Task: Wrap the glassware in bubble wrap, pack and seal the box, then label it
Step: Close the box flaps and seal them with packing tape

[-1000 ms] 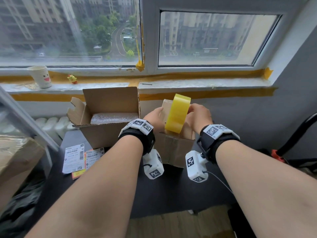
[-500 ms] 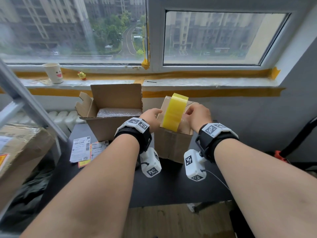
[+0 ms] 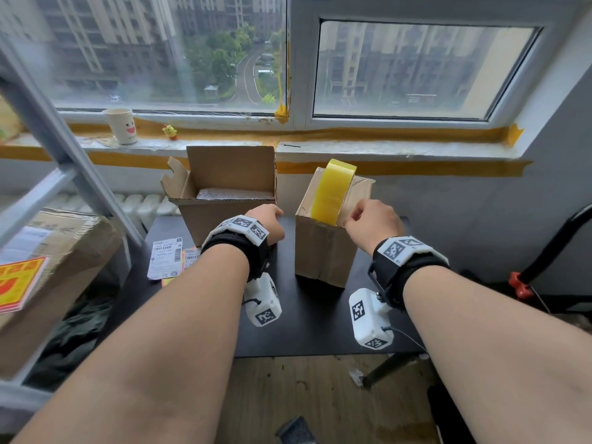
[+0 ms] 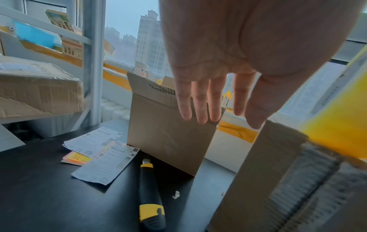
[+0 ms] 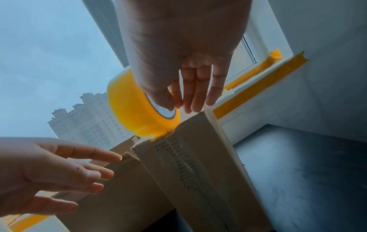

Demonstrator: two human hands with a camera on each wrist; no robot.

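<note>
A closed cardboard box stands on the black table. A yellow tape roll stands on edge on its top. My right hand pinches the roll's lower right rim; in the right wrist view, thumb and forefinger meet at the core of the tape roll. My left hand hovers between the two boxes, fingers straight, holding nothing. To the left an open box holds a bubble-wrapped bundle.
Shipping labels and a yellow-black utility knife lie on the table in front of the open box. A large taped carton sits on a shelf at the left. A cup stands on the windowsill.
My left hand has come off the closed box and tape roll and drawn back to the left, fingers now spread. The right hand stays at the roll.
</note>
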